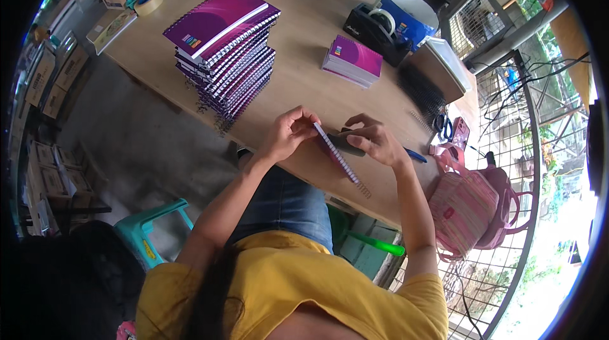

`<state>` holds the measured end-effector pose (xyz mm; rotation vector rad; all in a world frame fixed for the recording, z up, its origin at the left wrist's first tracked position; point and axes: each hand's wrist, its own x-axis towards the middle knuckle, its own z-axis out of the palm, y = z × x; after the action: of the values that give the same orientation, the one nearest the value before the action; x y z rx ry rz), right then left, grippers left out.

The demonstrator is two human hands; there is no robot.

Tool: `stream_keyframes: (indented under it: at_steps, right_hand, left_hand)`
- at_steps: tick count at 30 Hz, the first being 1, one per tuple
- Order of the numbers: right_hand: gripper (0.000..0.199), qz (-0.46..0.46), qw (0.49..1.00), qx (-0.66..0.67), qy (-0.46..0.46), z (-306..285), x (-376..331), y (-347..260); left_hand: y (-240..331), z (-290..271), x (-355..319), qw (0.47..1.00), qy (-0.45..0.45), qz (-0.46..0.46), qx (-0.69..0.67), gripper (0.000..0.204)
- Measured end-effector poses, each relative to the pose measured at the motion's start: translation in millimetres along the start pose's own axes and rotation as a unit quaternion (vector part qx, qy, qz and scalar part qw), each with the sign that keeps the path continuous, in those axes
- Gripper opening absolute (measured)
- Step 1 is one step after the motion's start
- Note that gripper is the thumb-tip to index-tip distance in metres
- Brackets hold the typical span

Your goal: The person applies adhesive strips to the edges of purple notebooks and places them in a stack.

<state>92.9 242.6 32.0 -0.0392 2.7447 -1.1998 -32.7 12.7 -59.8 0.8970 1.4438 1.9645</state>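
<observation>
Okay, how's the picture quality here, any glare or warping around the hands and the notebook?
Head view: daylight blows out the lower right behind the wire grille; table edges bow from fisheye; corners vignette black; left hand, right hand and spiral notebook evenly lit, reasonably sharp.

A tall stack of purple notebooks (225, 54), a tape dispenser (375, 30) and a pink bag (466, 203) surround the table (304, 42).

We see purple covers on the stacked notebooks (225, 48). By the worktop's (304, 42) edge hangs a pink striped bag (466, 207), near blue scissors (443, 125).
</observation>
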Motion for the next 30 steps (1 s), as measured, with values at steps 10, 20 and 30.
stream_keyframes:
  at_steps: [10, 20, 30]
  right_hand:
    - [0.041, -0.043, 0.978, 0.199, 0.038, -3, 8, 1]
    - [0.049, 0.037, 0.943, -0.17, 0.285, -3, -63, 36]
    - [0.051, 0.063, 0.849, -0.367, 0.374, 23, -116, 72]
  left_hand:
    - [-3, 0, 1, 0.999, 0.001, -0.001, -0.038, 0.027]
    - [10, -6, -6, 0.998, 0.032, 0.018, -0.045, 0.039]
    - [37, 15, -9, 0.989, 0.072, -0.056, -0.114, 0.084]
